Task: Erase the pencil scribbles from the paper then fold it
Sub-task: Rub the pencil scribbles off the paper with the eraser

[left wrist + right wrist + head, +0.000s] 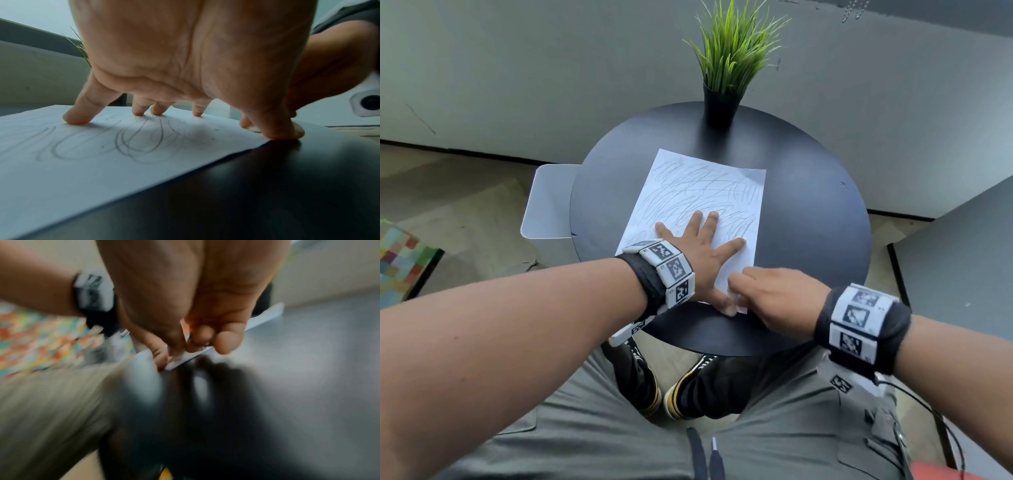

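Observation:
A white paper (702, 192) covered in grey pencil scribbles lies flat on the round black table (808, 222). My left hand (698, 246) presses on its near half with fingers spread straight; the left wrist view shows its fingertips (76, 120) and thumb on the paper (82, 162). My right hand (756, 291) sits at the sheet's near right corner, beside the left thumb. Its fingers are curled and pinch a small white eraser (738, 301) against the paper. The eraser (254, 129) is blurred. The right wrist view is smeared but shows my right hand (201, 340) with fingers curled over the paper's edge (267, 316).
A green grass plant (732, 58) in a black pot (720, 106) stands at the table's far edge. A white container (548, 202) sits on the floor left of the table. A grey surface (955, 257) lies to the right. My legs and shoes are under the near edge.

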